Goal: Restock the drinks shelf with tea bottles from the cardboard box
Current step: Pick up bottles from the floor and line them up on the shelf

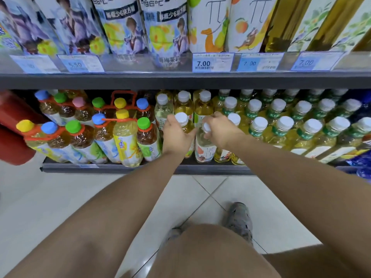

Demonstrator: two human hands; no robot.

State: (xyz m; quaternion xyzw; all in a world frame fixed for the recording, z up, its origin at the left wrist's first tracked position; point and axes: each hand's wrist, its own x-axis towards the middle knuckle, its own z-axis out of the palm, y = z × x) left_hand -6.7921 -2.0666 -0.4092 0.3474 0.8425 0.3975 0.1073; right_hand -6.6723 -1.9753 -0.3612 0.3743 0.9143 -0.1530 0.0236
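Wide view of the lower shelf (112, 168), packed with bottles: multicoloured caps on the left, white-capped rows (301, 125) running off to the right. Both arms reach in over the tiled floor (271, 207). Left hand (176, 135) is wrapped around the neck of a yellow tea bottle (185, 125) at the shelf's front. Right hand (217, 130) is closed over the cap of a paler tea bottle (204, 147) just beside it, standing at the front edge.
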